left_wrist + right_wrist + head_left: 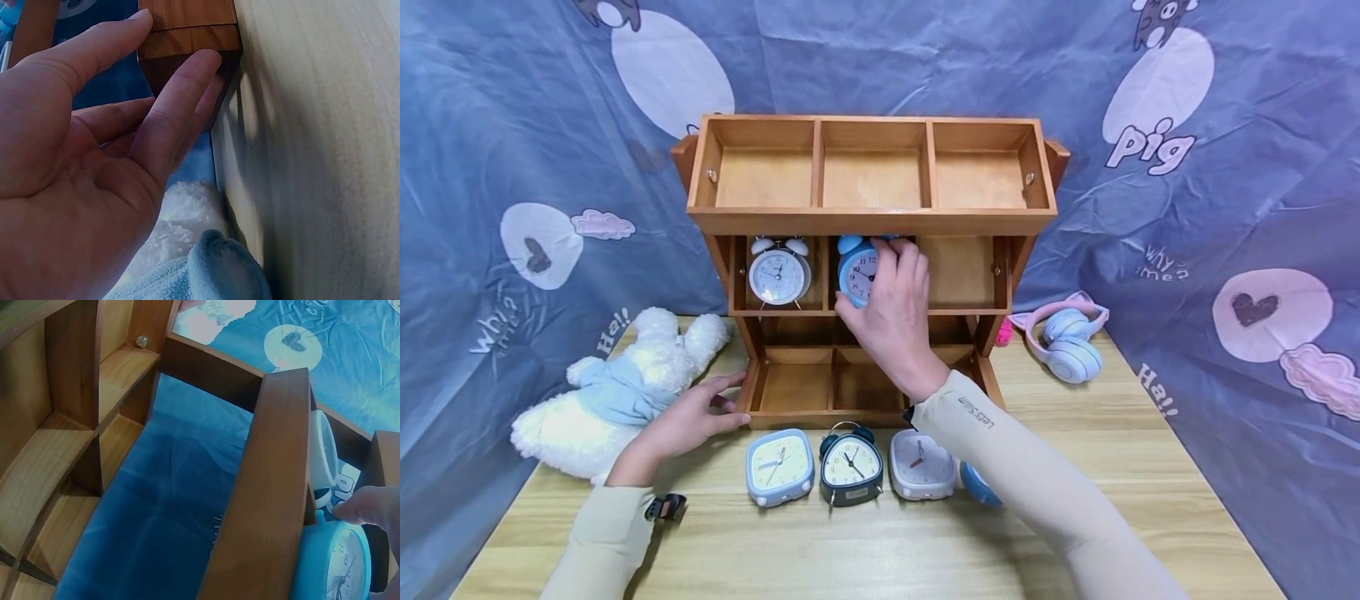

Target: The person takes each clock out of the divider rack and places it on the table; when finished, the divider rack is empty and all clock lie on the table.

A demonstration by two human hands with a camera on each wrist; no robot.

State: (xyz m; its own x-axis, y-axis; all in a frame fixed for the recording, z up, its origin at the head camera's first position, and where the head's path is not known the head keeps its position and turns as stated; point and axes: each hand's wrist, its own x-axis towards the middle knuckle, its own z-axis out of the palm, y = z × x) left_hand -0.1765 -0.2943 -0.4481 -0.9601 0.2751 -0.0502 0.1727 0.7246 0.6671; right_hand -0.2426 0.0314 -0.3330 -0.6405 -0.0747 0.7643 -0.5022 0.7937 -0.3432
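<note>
In the head view my right hand [895, 312] grips a blue twin-bell alarm clock [856, 277] inside the middle compartment of the shelf's middle tier. The right wrist view has the clock's face [344, 575] at the lower right, with the thumb beside its top. To its left a white twin-bell alarm clock [777, 277] stands in its own compartment. My left hand [688, 419] rests its extended fingers against the left end of the bottom tier of the wooden shelf [865, 221]. Seen from the left wrist, the fingertips [203, 65] touch the wooden corner [187, 40].
Before the shelf stand a light blue square clock [780, 467], a dark three-cornered clock [852, 471], a white square clock [922, 465] and a blue clock [981, 485] partly behind the right sleeve. A plush toy [625, 392] lies left; cat-ear headphones [1067, 342] lie right.
</note>
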